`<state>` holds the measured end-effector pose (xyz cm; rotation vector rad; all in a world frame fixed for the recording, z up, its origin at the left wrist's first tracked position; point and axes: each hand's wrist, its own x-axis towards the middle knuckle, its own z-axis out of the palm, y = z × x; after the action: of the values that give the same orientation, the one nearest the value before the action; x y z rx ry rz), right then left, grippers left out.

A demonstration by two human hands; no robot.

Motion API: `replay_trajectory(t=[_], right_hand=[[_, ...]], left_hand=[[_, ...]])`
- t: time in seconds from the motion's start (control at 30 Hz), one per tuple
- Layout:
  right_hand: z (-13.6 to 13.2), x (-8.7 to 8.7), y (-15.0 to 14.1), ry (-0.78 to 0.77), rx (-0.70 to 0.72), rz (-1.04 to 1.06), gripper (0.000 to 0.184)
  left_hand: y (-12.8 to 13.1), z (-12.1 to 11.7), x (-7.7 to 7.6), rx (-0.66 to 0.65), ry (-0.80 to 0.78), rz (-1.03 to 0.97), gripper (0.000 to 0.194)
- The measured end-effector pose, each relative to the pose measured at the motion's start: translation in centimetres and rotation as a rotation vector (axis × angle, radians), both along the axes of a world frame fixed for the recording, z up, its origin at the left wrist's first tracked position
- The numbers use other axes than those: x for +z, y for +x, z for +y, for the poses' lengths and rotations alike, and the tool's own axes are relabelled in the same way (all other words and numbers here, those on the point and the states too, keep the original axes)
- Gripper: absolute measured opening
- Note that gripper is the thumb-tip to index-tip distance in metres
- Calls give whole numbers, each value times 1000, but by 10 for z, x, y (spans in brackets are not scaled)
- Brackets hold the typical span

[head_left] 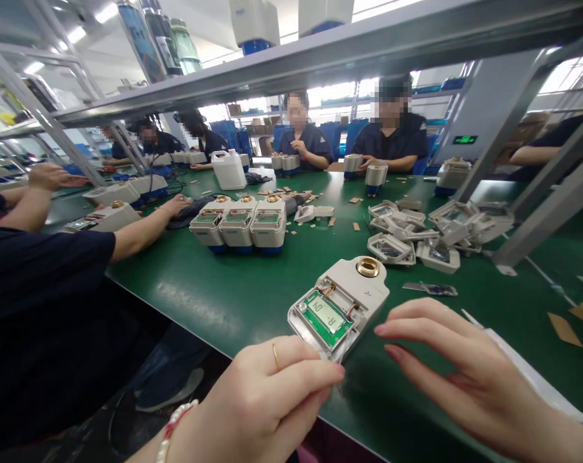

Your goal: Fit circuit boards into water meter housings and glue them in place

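Note:
A cream-coloured meter housing [366, 292] with a brass threaded ring [369, 266] lies on the green bench right in front of me. Its front is uncovered and shows a green circuit board with a lit-up-looking LCD display [324, 313] and thin coloured wires. My left hand [272, 389] is closed in a pinch at the near edge of the housing. Something thin and clear seems to show at its fingertips, too small to name. My right hand [455, 360] hovers to the right of the housing, thumb and fingers apart, with nothing in it.
Three similar meters [239, 222] stand in a row farther left. A pile of cream covers [407, 231] lies at right, near a flat clear-and-dark piece [430, 289]. A white jug [229, 170] stands farther back. A co-worker's arm [141, 231] reaches in from the left. A metal shelf [272, 71] crosses overhead.

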<state>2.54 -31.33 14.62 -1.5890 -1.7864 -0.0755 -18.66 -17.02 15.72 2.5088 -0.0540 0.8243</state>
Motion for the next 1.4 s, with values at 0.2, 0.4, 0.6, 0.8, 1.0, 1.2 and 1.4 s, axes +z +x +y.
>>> replay_trajectory(t=[0.2,0.4,0.6,0.8,1.0,1.2,1.4], right_hand=[[34,3,-7,-55,187,59,19],[33,-7,-3,-38,245,43,22],[34,-15,-2,14,295,-63,25],[36,-20,-7,94,282,-144,16],[40,-18,-12,100,283,-216,16],[39,-19,-13,71,297,-240,14],[39,-18,-12,95,292,-238,17]], left_hand=[[-5,5,-1,16,152,55,23],[-11,18,-4,31,276,69,26],[-6,25,-2,12,447,59,17],[0,31,5,-41,572,58,16],[6,42,4,-98,704,-5,19],[13,47,8,-163,770,-32,16],[16,48,9,-213,721,56,11]])
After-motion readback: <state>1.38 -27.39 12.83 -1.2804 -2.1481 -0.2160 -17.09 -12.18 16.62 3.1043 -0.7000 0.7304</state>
